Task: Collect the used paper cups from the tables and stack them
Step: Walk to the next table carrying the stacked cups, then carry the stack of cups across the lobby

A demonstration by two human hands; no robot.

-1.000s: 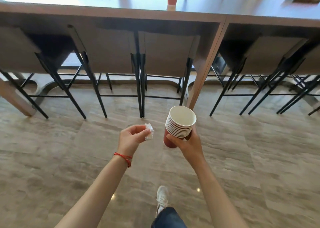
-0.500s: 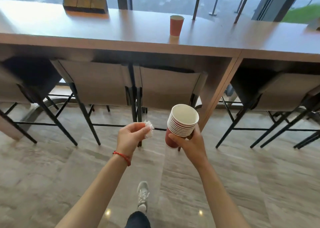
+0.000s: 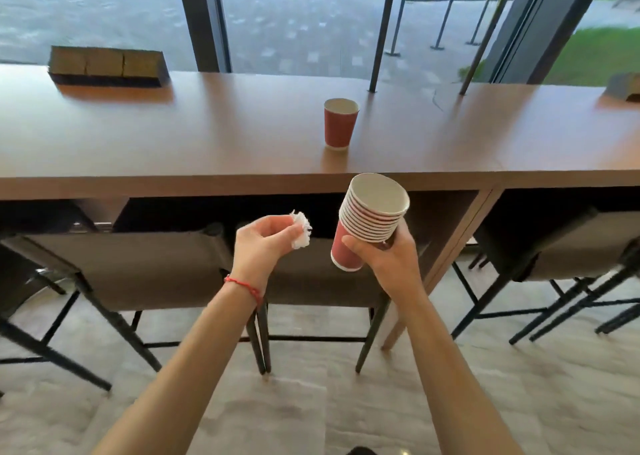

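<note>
Standing upright on wooden counter (image 3: 207, 136): one red paper cup (image 3: 340, 124), contents not visible. Right hand (image 3: 388, 257), fingers curled round a tilted stack of nested cups (image 3: 370, 219), top cup empty. Left hand (image 3: 263, 243), fingertips pinching crumpled white tissue (image 3: 301, 229).

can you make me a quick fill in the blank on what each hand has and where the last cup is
1. The right hand grips a ____ of red paper cups.
2. The left hand pinches a crumpled white ____.
3. A single red cup stands upright on the ____.
4. A red string bracelet sits on the ____ wrist.

Missing words: stack; tissue; table; left
</note>
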